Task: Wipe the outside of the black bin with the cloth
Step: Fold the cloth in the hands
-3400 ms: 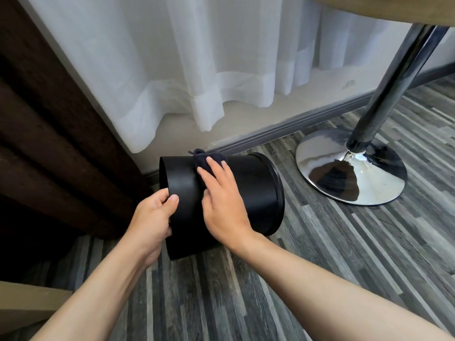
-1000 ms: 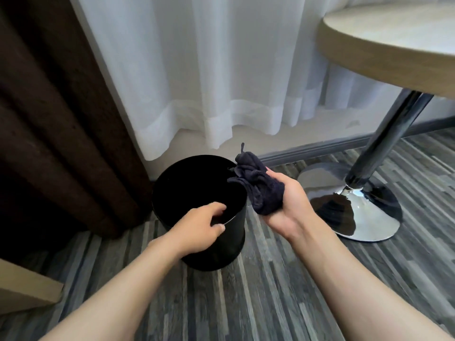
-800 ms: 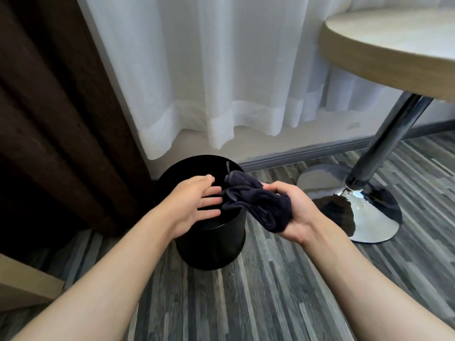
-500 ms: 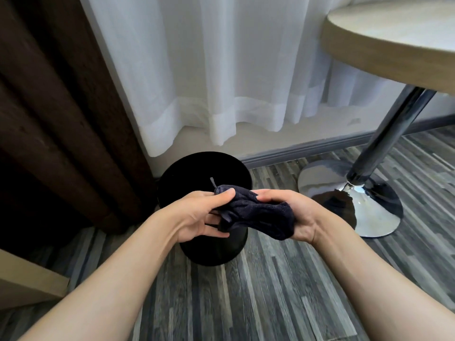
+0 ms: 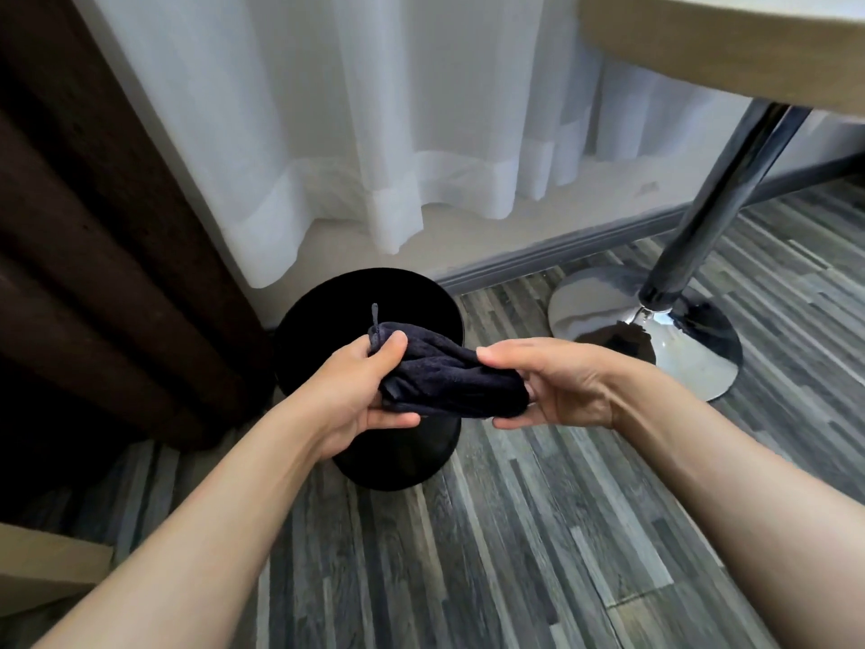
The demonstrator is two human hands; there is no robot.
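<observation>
The black bin [image 5: 398, 456] stands upright on the floor with its round mouth facing up, close to the wall. A dark navy cloth [image 5: 449, 377] is bunched in the air just above the bin's front rim. My left hand [image 5: 355, 395] grips the cloth's left end, where a small loop sticks up. My right hand [image 5: 557, 386] pinches the cloth's right end between thumb and fingers. Neither hand touches the bin. The hands and cloth hide the bin's front rim.
A round wooden table [image 5: 730, 44] on a chrome post and shiny base [image 5: 650, 330] stands right of the bin. White sheer curtains [image 5: 374, 133] hang behind it, a dark brown drape [image 5: 93, 227] to its left. A tan board [image 5: 42, 569] lies at lower left on the grey plank floor.
The bin went from lying on its side to standing upright. My left hand left the bin's rim and took the cloth's left end; both hands now hold the cloth over the bin.
</observation>
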